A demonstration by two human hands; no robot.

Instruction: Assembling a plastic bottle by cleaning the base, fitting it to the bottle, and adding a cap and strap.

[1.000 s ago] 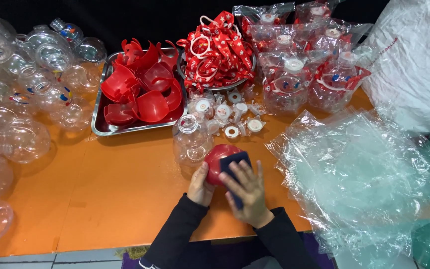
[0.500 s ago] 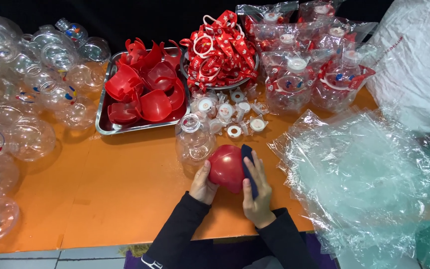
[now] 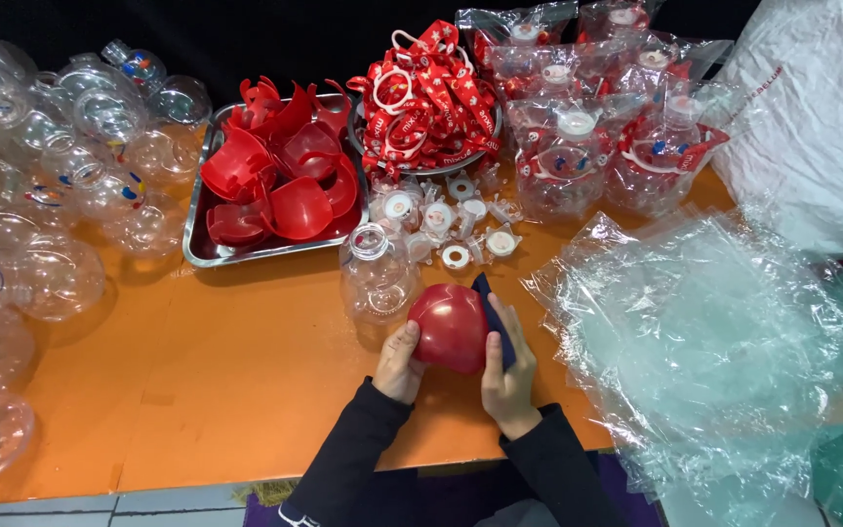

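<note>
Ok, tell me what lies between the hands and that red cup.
Both hands already grip the red cup: left hand touches it directly, while a dark blue cloth lies under the right hand against it.

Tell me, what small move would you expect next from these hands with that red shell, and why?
Probably another wipe over the red shell. The left hand steadies it from the side, while the right hand presses a dark cloth against its other side. An open clear bottle stands just behind, not yet touched.
</note>
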